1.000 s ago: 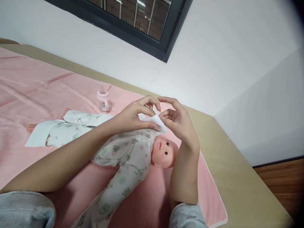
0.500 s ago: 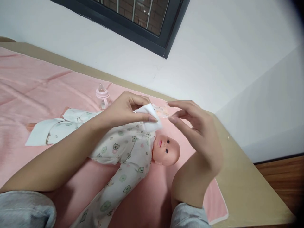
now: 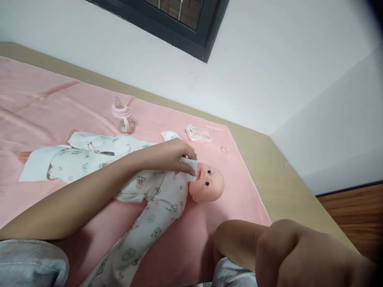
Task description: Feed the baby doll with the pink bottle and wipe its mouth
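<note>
A pink blanket (image 3: pixel 26 95) covers most of the worktop (image 3: pixel 287 191), leaving bare strips along the wall edge and the right edge. The doll (image 3: pixel 143 189) lies face up on it, feet toward the left edge and head toward the right. Just beyond its legs, toward the wall edge, a bottle (image 3: pixel 122 115) stands upright with no hand on it. Next comes the left hand (image 3: pixel 176 154), above the doll's upper chest, thumb and fingers pinching a folded white cloth (image 3: pixel 193 164). The cloth is at the doll's mouth and chin; whether it touches, I cannot tell. A clear packet (image 3: pixel 198 133) lies near the blanket's far right corner, with a small clear ring-like piece (image 3: pixel 224 150) beside it. Rightmost, the right hand (image 3: pixel 302 255) is near the lower right, blurred; I cannot tell whether it holds anything.

I judge this partway along: the cloth is folded and at the face, but not yet set down.
</note>
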Demonstrator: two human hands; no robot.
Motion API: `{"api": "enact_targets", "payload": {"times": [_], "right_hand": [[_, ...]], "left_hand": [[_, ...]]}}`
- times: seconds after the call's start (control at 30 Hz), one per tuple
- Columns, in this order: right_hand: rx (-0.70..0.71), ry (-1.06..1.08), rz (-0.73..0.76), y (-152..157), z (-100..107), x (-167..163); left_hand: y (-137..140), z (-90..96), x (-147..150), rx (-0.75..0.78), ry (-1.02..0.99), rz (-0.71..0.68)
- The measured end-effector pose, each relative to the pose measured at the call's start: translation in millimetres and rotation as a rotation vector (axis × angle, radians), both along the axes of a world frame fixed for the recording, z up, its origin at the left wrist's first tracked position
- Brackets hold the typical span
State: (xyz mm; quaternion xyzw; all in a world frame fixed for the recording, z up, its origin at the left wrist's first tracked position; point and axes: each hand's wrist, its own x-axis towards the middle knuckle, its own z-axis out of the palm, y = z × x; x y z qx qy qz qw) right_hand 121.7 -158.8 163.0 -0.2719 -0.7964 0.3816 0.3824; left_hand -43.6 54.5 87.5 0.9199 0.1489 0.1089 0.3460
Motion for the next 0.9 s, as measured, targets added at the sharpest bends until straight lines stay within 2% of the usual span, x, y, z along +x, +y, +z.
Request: {"api": "enact_targets", "payload": {"times": [0.13,0.23,0.33,0.47,0.9], "right_hand": [[0.110,-0.091,0.113,4,9,-1],[0.156,-0.105,0.158,4,12,-2],[0.148,-0.116,0.083,1,11,-2],[0.095,-0.078,-0.044,-7,8,1],[0.125,-0.043,0.026,-4,10,2]], "left_hand": [[-4,-4.5,4,-0.086,0.115,0.010],[-7,-5.7,7,-0.052,0.127,0.006],[-8,-7.1,9,0.017,0.105,0.018],[-8,-9.4,12,0.037,0.110,0.030],[-11,-12.2,15,0.177,0.065,0.026]]}}
